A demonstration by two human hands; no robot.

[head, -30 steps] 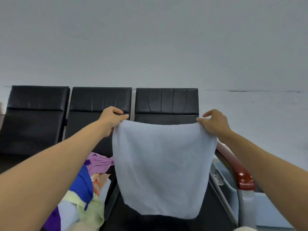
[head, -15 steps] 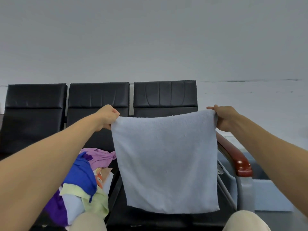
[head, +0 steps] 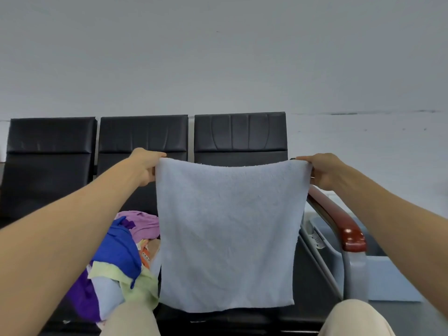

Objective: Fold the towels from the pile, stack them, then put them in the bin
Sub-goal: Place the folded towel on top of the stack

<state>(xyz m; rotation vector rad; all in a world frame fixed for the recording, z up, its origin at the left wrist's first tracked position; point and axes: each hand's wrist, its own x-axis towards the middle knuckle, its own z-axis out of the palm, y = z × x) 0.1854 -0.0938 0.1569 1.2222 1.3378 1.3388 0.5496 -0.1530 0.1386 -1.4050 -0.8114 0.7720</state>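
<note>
A pale blue towel (head: 228, 234) hangs flat and spread out in the air in front of the right black seat. My left hand (head: 145, 167) pinches its top left corner. Its top right corner is pinched by my right hand (head: 323, 173). The pile of towels (head: 121, 265), purple, blue, pale green and light blue, lies on the middle seat at the lower left. A light blue bin (head: 388, 277) stands on the floor to the right of the bench, partly behind the armrest.
A row of three black padded seats (head: 143, 139) stands against a grey wall. A red-brown armrest (head: 344, 229) on a grey metal post closes the bench's right end. My two knees in beige trousers show at the bottom edge.
My hands have moved further apart and pulled the towel's top edge taut, so it hangs wider and flatter. The view has tilted down a little.
</note>
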